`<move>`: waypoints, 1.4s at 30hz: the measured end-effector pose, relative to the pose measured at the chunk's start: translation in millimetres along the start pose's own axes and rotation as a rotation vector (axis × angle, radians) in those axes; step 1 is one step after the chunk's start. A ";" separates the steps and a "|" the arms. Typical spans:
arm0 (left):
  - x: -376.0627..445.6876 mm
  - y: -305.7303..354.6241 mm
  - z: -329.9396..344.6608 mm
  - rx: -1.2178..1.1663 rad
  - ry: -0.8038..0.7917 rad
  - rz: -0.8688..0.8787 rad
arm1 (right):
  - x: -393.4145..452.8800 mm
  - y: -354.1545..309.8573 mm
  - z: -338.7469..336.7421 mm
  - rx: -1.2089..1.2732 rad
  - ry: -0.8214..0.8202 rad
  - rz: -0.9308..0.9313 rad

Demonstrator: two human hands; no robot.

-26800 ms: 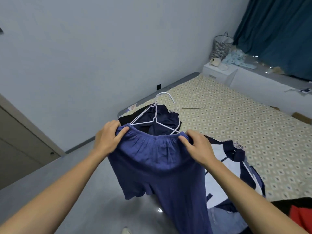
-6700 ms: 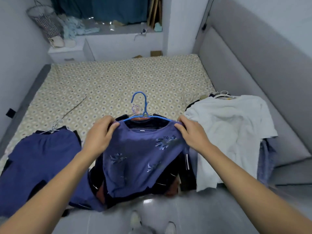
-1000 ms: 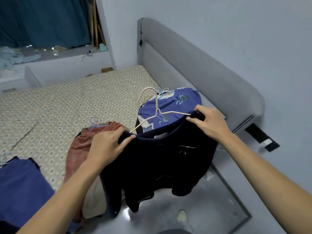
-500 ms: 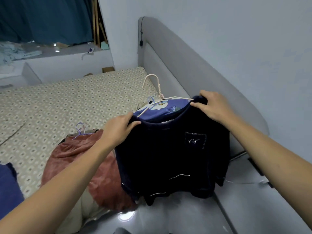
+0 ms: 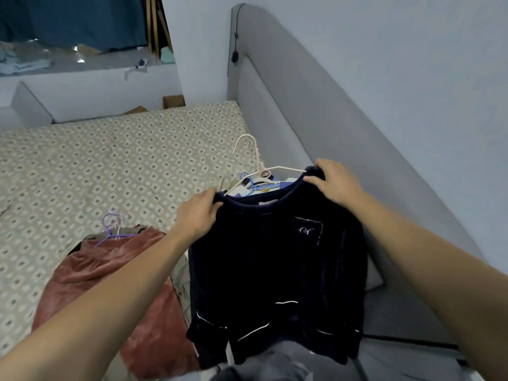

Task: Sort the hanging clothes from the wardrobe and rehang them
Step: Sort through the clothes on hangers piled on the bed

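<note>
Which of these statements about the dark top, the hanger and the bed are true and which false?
1. Both hands grip the dark top at its shoulders. True: left hand, right hand.
2. The dark top hangs on a blue hanger. False: its hanger is cream.
3. A rust-coloured garment lies on the bed. True.
4. The dark top lies flat on the bed. False: it is held up in the air.
</note>
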State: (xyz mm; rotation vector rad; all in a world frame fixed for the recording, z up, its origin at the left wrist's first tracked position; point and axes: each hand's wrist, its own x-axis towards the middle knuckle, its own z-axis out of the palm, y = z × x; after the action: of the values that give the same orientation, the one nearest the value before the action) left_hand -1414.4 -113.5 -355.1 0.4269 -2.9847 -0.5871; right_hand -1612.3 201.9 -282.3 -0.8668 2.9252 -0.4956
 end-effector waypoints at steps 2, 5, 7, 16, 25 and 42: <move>25.7 -3.6 15.2 0.023 -0.009 -0.028 | 29.1 13.1 17.0 -0.032 -0.031 -0.008; 62.3 -8.6 43.5 0.059 -0.040 -0.087 | 73.6 35.2 47.2 -0.085 -0.093 -0.037; 85.3 -10.9 66.2 0.067 -0.060 -0.147 | 99.8 54.8 72.7 -0.098 -0.134 -0.040; 151.6 -14.7 136.3 0.034 -0.110 -0.275 | 162.1 118.6 157.5 -0.112 -0.203 -0.042; 123.7 -40.8 118.9 0.085 -0.076 -0.271 | 159.7 39.9 192.4 -0.074 -0.190 -0.223; -80.8 -346.8 72.2 0.178 -0.092 -0.462 | 93.2 -271.8 394.0 0.056 -0.395 -0.382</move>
State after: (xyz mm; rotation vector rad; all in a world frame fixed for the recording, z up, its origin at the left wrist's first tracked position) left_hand -1256.7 -372.7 -555.1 1.1508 -3.0428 -0.3727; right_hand -1494.5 -177.2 -565.4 -1.3479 2.3882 -0.3676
